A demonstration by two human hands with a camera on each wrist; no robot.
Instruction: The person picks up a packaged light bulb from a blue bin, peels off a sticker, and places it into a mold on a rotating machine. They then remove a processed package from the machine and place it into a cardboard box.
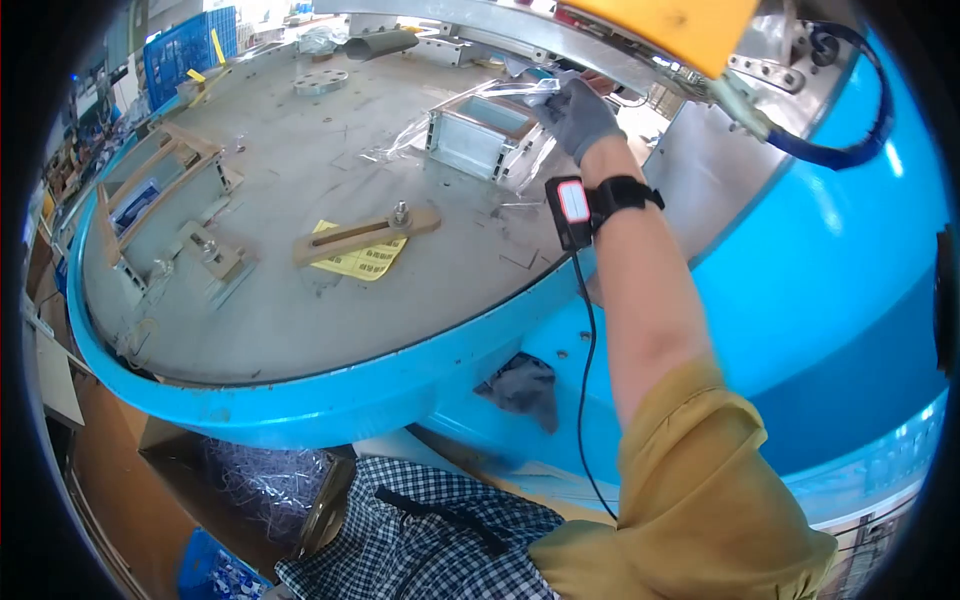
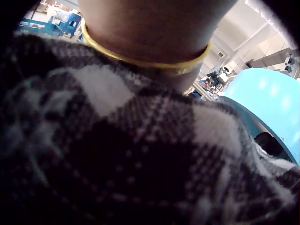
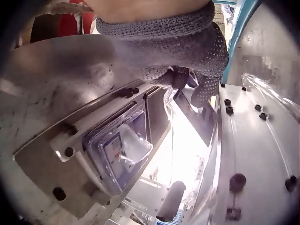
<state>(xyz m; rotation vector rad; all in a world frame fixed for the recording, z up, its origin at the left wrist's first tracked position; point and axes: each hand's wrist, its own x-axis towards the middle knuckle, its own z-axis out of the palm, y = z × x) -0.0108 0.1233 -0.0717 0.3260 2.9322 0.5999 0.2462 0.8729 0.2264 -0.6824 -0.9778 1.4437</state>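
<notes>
My right hand (image 1: 583,115), in a grey dotted glove, reaches to the far side of the round metal table. Its curled fingers (image 3: 204,91) grip a thin clear plastic strip (image 3: 169,105), which trails down in the right wrist view. Beside the hand stands a rectangular metal mould (image 1: 470,150) with a brown rim; more clear film hangs along its side. In the right wrist view, a clear blister pack (image 3: 112,152) with a blue card sits in a metal frame below the hand. The left hand is hidden; its wrist view shows checked cloth (image 2: 140,140) and skin with a yellow band (image 2: 154,65).
On the table (image 1: 300,170) stand a second brown-rimmed mould (image 1: 165,185) and a slotted clamp bar (image 1: 365,235) over a yellow label sheet (image 1: 370,262). A yellow machine head (image 1: 680,30) overhangs the right hand. A box of plastic scrap (image 1: 265,480) stands below.
</notes>
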